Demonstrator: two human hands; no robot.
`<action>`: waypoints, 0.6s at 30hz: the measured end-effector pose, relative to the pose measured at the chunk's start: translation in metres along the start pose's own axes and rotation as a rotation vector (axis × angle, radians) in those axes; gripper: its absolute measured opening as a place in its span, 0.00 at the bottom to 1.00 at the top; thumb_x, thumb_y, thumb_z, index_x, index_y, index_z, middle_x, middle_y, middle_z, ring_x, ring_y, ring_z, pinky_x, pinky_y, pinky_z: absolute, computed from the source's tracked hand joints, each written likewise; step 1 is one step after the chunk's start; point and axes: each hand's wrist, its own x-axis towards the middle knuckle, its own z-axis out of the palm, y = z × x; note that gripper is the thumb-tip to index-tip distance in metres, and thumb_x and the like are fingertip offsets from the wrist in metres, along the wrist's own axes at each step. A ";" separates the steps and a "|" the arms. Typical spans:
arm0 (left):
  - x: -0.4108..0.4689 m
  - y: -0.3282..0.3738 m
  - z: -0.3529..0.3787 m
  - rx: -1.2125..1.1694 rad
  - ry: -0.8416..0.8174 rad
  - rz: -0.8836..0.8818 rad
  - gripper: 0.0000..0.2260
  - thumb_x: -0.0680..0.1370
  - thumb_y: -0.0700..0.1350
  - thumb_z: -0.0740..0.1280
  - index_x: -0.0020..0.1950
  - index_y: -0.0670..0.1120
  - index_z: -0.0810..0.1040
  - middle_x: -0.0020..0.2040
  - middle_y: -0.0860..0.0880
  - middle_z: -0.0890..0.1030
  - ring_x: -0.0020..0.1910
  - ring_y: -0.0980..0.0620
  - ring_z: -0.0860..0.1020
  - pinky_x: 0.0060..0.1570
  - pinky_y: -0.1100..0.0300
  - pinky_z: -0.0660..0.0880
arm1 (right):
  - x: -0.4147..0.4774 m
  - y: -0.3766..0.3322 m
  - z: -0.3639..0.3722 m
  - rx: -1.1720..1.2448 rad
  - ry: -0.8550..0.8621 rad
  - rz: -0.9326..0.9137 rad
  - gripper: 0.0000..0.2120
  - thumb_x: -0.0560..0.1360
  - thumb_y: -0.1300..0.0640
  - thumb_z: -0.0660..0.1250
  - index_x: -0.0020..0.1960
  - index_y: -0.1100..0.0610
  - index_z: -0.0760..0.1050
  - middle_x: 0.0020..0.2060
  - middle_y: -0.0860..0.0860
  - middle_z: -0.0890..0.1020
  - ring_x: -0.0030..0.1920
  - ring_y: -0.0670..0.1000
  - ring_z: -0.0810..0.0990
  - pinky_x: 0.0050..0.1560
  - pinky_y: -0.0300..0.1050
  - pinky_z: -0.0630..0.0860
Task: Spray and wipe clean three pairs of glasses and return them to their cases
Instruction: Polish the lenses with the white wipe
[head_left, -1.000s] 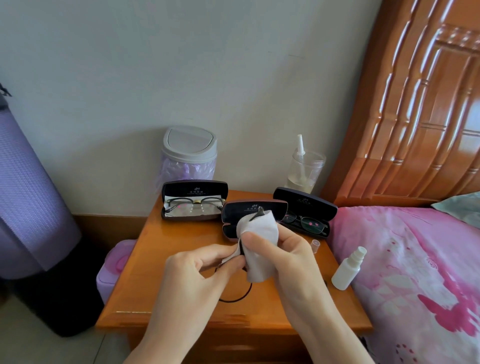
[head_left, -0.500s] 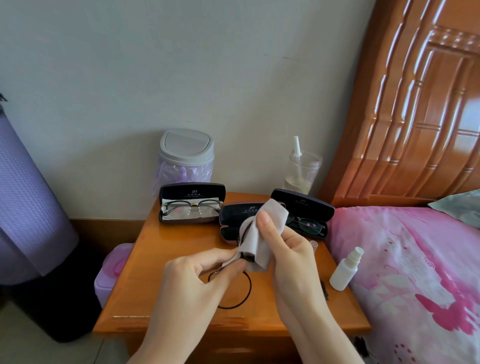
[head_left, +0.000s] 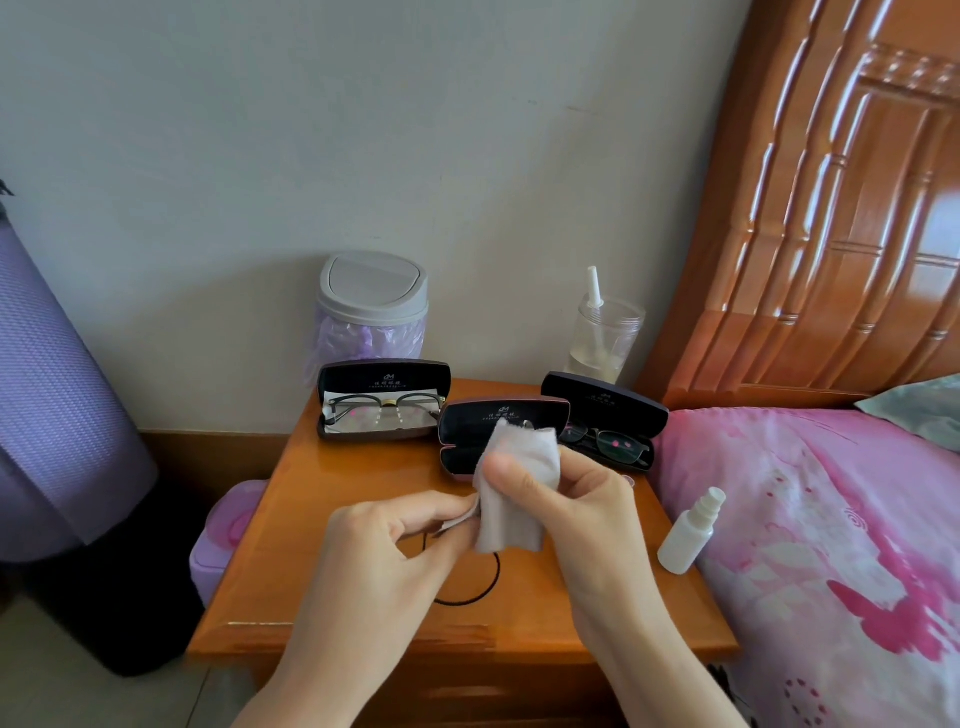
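Observation:
Above the wooden nightstand, my right hand pinches a white wiping cloth wrapped over a pair of glasses that it almost wholly hides. My left hand grips the cloth's lower edge and the glasses frame from the left. Behind my hands an open dark case holds no glasses that I can see. The left open case contains dark-rimmed glasses on a cloth. The right open case contains dark glasses. A small white spray bottle stands on the pink bedspread.
A black hair tie lies on the nightstand under my hands. At the back stand a small grey-lidded bin and a clear cup with a white tube in it. The bed adjoins on the right, a pink box on the left.
My right hand has shifted the cloth along the glasses, so the cloth now sits lower and covers them more. The left hand keeps its grip.

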 end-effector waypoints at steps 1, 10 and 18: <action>-0.001 0.000 0.002 -0.008 -0.007 -0.009 0.06 0.69 0.51 0.70 0.44 0.60 0.83 0.40 0.67 0.83 0.45 0.69 0.80 0.43 0.79 0.71 | 0.000 -0.001 0.001 0.035 0.018 0.005 0.16 0.63 0.51 0.72 0.43 0.64 0.82 0.34 0.55 0.84 0.35 0.47 0.82 0.33 0.34 0.76; -0.001 -0.001 0.003 -0.063 0.030 -0.058 0.07 0.69 0.45 0.73 0.44 0.56 0.85 0.39 0.66 0.84 0.43 0.69 0.80 0.41 0.79 0.71 | 0.001 0.006 0.007 0.128 0.087 0.045 0.22 0.71 0.47 0.65 0.43 0.67 0.80 0.36 0.57 0.83 0.38 0.51 0.81 0.40 0.41 0.78; -0.001 -0.001 0.000 -0.064 0.055 -0.036 0.08 0.68 0.46 0.72 0.42 0.59 0.83 0.39 0.66 0.83 0.43 0.68 0.81 0.41 0.78 0.73 | -0.001 0.002 0.001 0.064 -0.123 0.106 0.17 0.64 0.50 0.72 0.48 0.59 0.83 0.41 0.55 0.85 0.41 0.49 0.82 0.41 0.38 0.78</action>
